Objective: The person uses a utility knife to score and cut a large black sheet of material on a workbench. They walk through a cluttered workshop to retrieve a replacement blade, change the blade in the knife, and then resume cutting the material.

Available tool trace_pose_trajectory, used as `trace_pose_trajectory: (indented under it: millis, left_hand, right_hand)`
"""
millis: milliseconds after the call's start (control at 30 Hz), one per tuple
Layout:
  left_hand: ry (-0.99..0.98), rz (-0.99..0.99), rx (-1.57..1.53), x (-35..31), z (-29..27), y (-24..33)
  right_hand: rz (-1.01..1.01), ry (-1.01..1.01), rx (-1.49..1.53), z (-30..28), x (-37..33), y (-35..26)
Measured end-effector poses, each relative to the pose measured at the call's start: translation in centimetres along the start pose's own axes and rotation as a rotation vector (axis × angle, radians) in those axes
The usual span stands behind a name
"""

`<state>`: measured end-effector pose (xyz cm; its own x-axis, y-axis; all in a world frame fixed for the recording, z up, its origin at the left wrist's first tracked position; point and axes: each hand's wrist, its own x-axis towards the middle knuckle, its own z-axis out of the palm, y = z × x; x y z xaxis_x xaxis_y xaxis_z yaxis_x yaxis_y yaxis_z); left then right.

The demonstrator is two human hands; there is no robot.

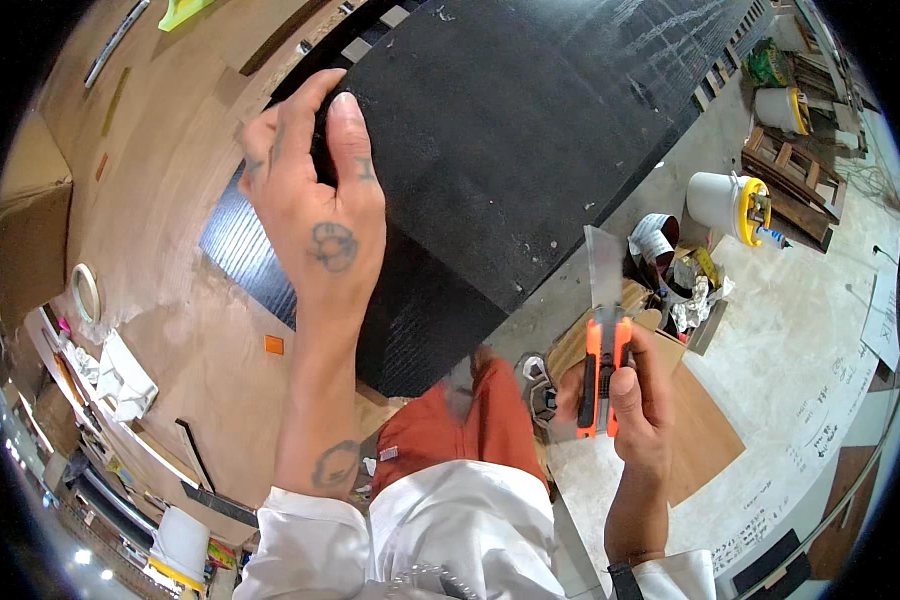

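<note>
A large black board with scuffs and pale dust specks slants across the upper middle. Its left edge is under my left hand, with the thumb on the top face and the fingers curled around the side. Beneath it lies another black wood-grained panel, partly covered. My right hand is closed around an orange-and-black utility knife. The long, wide blade is out and points away from me, beside the board's near right corner and apart from it.
A wooden worktable spreads to the left, with a cardboard box, a tape roll and a small orange piece on it. To the right stand a white bucket, a bin of scraps and stacked wooden frames.
</note>
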<state>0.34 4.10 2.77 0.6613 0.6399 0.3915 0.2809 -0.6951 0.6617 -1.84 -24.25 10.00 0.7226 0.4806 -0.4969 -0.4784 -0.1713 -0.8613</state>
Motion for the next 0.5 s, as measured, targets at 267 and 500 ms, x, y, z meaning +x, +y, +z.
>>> trace_pose_trajectory:
  millis: [267,500]
  left_hand:
    - [0.116,0.067,0.016,2.0,-0.7,1.5]
    - [0.05,-0.013,-0.104,1.9,0.6,-0.3]
  right_hand:
    - [-0.089,-0.02,-0.175,-0.7,1.0,-0.2]
    - [-0.072,-0.206,-0.307,-1.1,2.3,0.9]
